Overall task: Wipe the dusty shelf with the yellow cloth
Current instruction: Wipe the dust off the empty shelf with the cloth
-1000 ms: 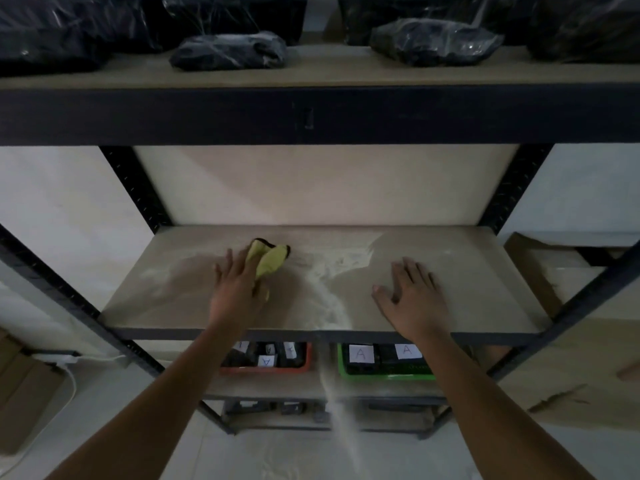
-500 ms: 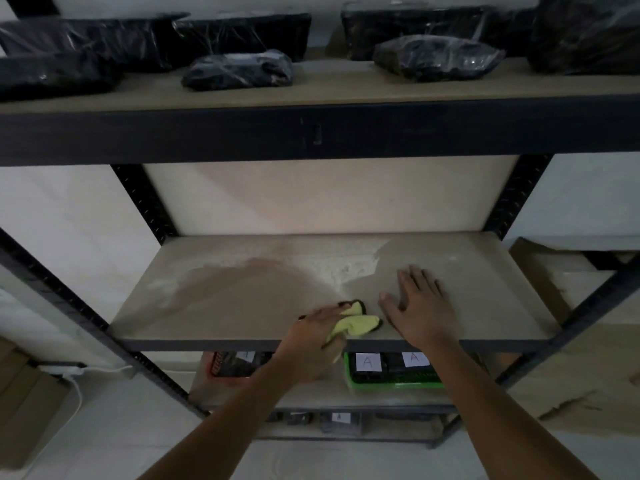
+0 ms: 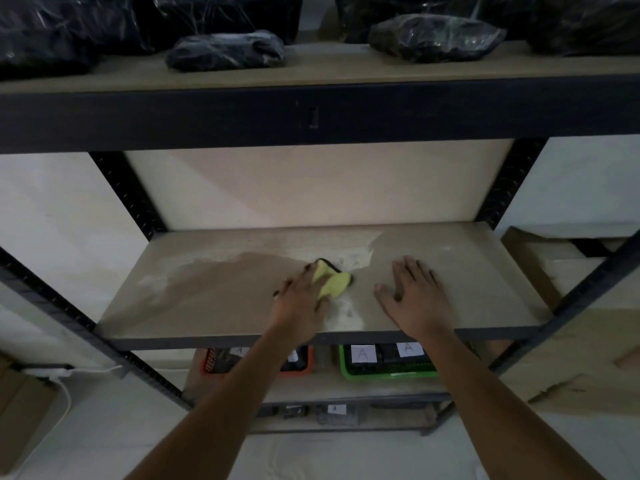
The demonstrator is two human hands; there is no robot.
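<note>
While the left hand (image 3: 300, 303) presses the cloth (image 3: 333, 281) flat against the middle of the shelf (image 3: 214, 292), its fingers (image 3: 290, 283) lie spread over the near part of the yellow fabric, which shows past them toward the back. Just right of the cloth, apart from it, the right hand (image 3: 417, 299) rests palm down on the shelf with straight, splayed fingers holding nothing. Pale dust (image 3: 346, 311) lies between the hands and behind the cloth; below sit a red tray (image 3: 300, 370) and a green tray (image 3: 388, 374).
</note>
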